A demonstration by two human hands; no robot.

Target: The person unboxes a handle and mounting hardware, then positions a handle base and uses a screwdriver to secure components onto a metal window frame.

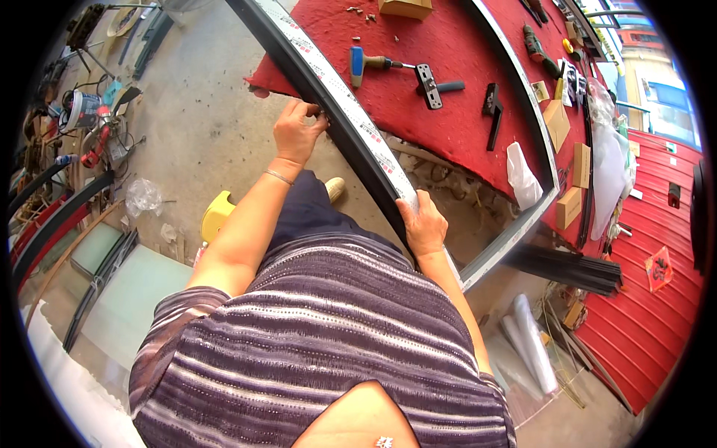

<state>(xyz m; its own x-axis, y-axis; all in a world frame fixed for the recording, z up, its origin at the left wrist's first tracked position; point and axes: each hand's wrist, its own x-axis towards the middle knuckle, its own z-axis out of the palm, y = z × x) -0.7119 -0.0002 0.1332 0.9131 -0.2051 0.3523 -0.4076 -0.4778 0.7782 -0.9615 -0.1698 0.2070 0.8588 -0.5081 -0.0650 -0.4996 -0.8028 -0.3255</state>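
Note:
A large dark metal frame (349, 133), like a window frame, lies over the red-covered table with its near side jutting past the table edge. White printed protective film runs along its upper face. My left hand (296, 134) is at the frame's outer side, fingers pinched together against the dark edge; whatever is between the fingertips is too small to make out. Farther down the same side, my right hand (423, 224) grips the frame, thumb on the dark outer edge and fingers over the filmed face.
On the red table (314, 30) lie a blue-and-tan mallet (357, 67), a screwdriver (385, 63), a metal fitting (429, 86), a black angled handle (492, 116) and a drill (538, 48). A yellow stool (217, 216) stands at my left; glass panes (131, 299) lean farther left.

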